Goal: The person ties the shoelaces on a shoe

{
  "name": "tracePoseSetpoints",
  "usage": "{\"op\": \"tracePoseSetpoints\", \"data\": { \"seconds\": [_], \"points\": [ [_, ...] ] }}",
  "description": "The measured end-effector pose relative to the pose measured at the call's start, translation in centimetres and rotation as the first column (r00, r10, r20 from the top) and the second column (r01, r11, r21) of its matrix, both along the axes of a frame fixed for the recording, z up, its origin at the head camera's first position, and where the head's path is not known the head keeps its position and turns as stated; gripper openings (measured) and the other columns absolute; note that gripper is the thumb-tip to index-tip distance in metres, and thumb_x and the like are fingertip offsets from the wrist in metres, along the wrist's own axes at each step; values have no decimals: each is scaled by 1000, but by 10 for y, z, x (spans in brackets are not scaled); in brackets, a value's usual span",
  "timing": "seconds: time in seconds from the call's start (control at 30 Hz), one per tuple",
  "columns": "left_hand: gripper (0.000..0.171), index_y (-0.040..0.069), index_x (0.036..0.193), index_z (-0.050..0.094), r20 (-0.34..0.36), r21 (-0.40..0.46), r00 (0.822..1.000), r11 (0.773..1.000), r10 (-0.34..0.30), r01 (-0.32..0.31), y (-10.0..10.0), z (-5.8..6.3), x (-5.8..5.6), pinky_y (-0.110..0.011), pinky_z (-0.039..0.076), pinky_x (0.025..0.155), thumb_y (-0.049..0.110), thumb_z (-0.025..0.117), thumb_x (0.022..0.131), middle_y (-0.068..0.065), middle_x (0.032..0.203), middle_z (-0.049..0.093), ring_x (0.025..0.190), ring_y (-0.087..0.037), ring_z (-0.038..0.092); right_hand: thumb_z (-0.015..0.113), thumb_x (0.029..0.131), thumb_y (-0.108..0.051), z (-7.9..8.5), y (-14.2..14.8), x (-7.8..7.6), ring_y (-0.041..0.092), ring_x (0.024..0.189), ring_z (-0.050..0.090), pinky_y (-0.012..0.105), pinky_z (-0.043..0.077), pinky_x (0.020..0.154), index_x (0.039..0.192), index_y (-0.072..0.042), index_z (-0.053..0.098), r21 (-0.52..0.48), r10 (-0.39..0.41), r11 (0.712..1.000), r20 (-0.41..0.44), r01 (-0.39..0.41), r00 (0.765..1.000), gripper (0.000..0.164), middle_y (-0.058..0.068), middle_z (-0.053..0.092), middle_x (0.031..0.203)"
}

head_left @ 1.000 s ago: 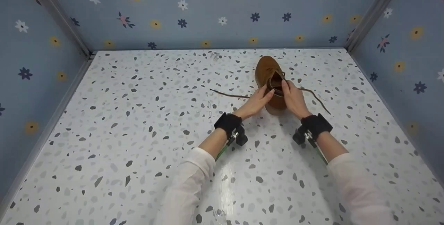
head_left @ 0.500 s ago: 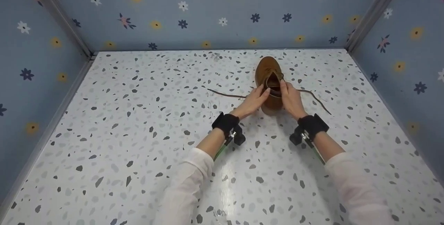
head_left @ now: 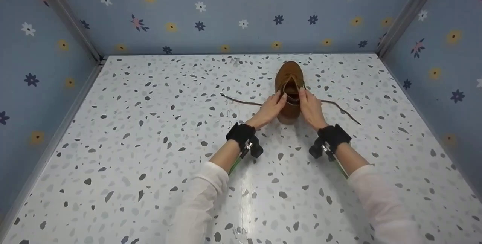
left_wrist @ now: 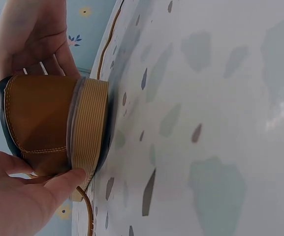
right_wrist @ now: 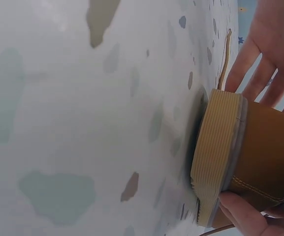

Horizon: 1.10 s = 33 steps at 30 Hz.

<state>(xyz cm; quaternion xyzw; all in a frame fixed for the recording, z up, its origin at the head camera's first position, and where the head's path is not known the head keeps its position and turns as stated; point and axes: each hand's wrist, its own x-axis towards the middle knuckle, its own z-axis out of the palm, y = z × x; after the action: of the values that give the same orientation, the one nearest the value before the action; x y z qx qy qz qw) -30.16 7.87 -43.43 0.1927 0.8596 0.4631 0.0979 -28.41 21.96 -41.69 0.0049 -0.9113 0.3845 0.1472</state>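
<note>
While thin laces [head_left: 244, 102] curve outward, both hands [head_left: 268, 109] [head_left: 311, 109], partly curled, grip the smooth, ridged-soled brown shoe [head_left: 289, 110].

Desk [head_left: 150, 150]: white, glossy top patterned with grey, dark and pale green chips; a streak of reflected light shows near the front middle. Directly on it, toward the far side and right of centre: one brown shoe [head_left: 289, 109], upright, pale ribbed sole down, toe pointing away. The left lace end [head_left: 241, 102] and right lace end [head_left: 342, 110] lie loose, spread to either side.
</note>
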Motion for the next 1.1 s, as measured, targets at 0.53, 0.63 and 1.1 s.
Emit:
{"op": "tracePoseSetpoints", "data": {
  "seconds": [0.53,0.63,1.1],
  "points": [
    [61,10,117,14,-7,7,999,999,49,-49,-15,4,4,-23,23,76,50,16,71,-6,114,22,99,-13,23,24,78,-37,-1,-15,-1,18,90,36,28,27,73,106,-7,38,24,42,999,10,-42,999,43,6,40,102],
    [61,9,117,14,-12,8,998,998,66,-66,-17,5,6,-23,22,76,50,16,71,-7,114,23,99,-13,23,24,77,-38,-2,-17,-1,16,92,34,26,26,74,108,-8,36,24,45,999,10,-45,999,44,4,38,105],
    [64,9,117,11,-29,-31,994,994,105,-106,-29,5,14,-27,17,80,52,15,71,-11,116,16,102,-17,18,25,77,-37,-1,-32,2,15,91,35,26,27,73,108,-6,36,-11,91,996,22,-91,996,45,5,38,104]
  ]
}}
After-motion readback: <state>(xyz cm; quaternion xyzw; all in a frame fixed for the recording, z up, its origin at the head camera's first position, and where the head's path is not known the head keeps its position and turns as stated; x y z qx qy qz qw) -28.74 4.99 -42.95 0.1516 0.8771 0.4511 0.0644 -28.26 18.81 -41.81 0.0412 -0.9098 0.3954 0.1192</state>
